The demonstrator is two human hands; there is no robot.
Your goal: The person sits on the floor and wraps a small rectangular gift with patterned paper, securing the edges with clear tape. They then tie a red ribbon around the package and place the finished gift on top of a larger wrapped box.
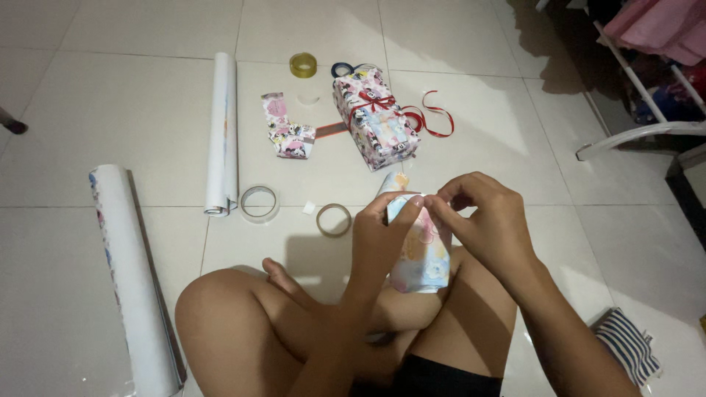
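I sit cross-legged on a tiled floor. My left hand (379,239) holds a small box wrapped in pastel patterned paper (421,254) upright over my lap. My right hand (482,220) pinches the paper at the box's top edge, fingertips meeting the left thumb there. Beyond my hands lies a larger wrapped gift box (375,117) tied with red ribbon (434,116), its loose end curling on the floor.
Two rolls of wrapping paper (222,132) (132,279) lie at the left. Tape rolls sit on the floor: a clear one (259,203), a brown one (334,220), a yellow one (303,65). A paper scrap (287,129), striped cloth (629,345) and a white rack (640,95) are around.
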